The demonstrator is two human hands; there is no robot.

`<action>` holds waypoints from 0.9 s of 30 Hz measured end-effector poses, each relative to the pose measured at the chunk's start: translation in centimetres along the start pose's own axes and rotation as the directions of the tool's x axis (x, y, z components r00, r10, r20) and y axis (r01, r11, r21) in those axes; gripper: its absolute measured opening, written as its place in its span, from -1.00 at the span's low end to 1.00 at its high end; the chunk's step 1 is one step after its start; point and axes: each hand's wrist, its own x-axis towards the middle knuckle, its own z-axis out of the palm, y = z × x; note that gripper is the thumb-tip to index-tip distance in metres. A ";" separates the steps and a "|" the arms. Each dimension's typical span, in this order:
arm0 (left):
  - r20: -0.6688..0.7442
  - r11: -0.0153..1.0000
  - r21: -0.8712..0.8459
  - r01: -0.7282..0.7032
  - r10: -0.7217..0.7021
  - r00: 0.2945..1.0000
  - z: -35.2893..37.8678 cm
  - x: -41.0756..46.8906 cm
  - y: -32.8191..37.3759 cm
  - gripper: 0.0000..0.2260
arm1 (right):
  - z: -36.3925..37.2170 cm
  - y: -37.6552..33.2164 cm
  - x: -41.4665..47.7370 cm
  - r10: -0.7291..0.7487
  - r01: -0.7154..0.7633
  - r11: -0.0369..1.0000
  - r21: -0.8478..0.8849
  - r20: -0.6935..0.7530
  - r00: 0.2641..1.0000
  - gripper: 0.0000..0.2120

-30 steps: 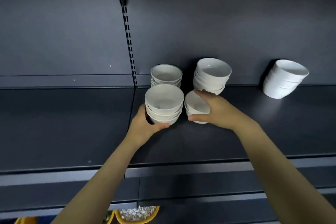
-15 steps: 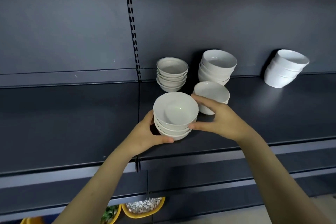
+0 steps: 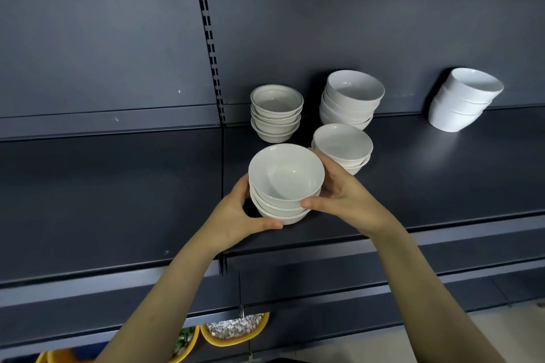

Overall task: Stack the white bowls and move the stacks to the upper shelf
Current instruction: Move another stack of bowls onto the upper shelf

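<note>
Both hands grip one stack point(image 3: 285, 186) of three or so white bowls, which sits between them above the front part of the shelf point(image 3: 118, 200). Whether its base touches the shelf cannot be told.

The left hand point(image 3: 236, 215) cups the stack's left side. Its thumb point(image 3: 265, 224) is curled under the lowest bowl's near edge, and its fingers point(image 3: 243, 186) wrap the far-left wall. The right hand point(image 3: 348, 200) holds the opposite side, its thumb point(image 3: 317, 203) pressed against the near wall of the middle bowls. Its fingers point(image 3: 322, 160) curve round the far-right side, just below the top rim. The top bowl's mouth opens upward between the two thumbs and the fingertips.

Just beyond the right fingers stands a low stack point(image 3: 342, 146), close to them but apart. Farther back are a rimmed stack point(image 3: 276, 112) and a tall stack point(image 3: 351, 100), near the back panel. Well off to the right of the right hand, a leaning stack point(image 3: 463, 103) tilts against the panel. Below the forearms, under the shelf, yellow trays point(image 3: 236, 333) show.
</note>
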 end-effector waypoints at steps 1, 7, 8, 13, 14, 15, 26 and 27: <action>0.000 1.000 -0.005 0.004 -0.004 1.000 0.0 0.0 0.0 -0.13 | 0.0 0.0 0.0 -0.002 0.002 1.000 0.000 0.002 1.000 -0.18; -0.009 1.000 -0.004 0.005 -0.005 1.000 0.0 -0.1 0.2 -0.22 | 0.2 -0.1 0.0 -0.020 0.020 1.000 0.016 -0.004 1.000 -0.29; -0.013 1.000 -0.009 -0.001 0.001 1.000 0.0 -0.2 0.3 -0.22 | 0.2 -0.1 -0.1 -0.024 0.024 0.999 0.023 -0.008 1.000 -0.30; -0.013 0.999 -0.022 -0.024 0.023 1.000 0.3 -0.5 0.8 -0.20 | 0.1 -0.6 -0.7 -0.032 0.034 0.998 0.061 -0.036 0.999 -0.32; -0.011 0.999 -0.024 -0.028 0.028 1.000 0.4 -0.5 0.9 -0.20 | 0.1 -0.6 -0.9 -0.036 0.038 0.997 0.066 -0.040 0.999 -0.33; -0.008 0.999 -0.029 -0.033 0.032 0.999 0.6 -0.6 1.0 -0.20 | 0.0 -0.6 -1.2 -0.038 0.042 0.996 0.073 -0.046 0.998 -0.33; 0.035 0.989 -0.104 -0.106 0.110 0.993 5.1 -1.9 5.3 -0.17 | -3.7 -2.3 -6.4 -0.078 0.088 0.992 0.088 -0.116 0.990 -0.37; 0.037 0.987 -0.105 -0.120 0.125 0.992 5.7 -2.0 6.0 -0.18 | -4.4 -2.4 -7.0 -0.079 0.089 0.993 0.082 -0.123 0.989 -0.38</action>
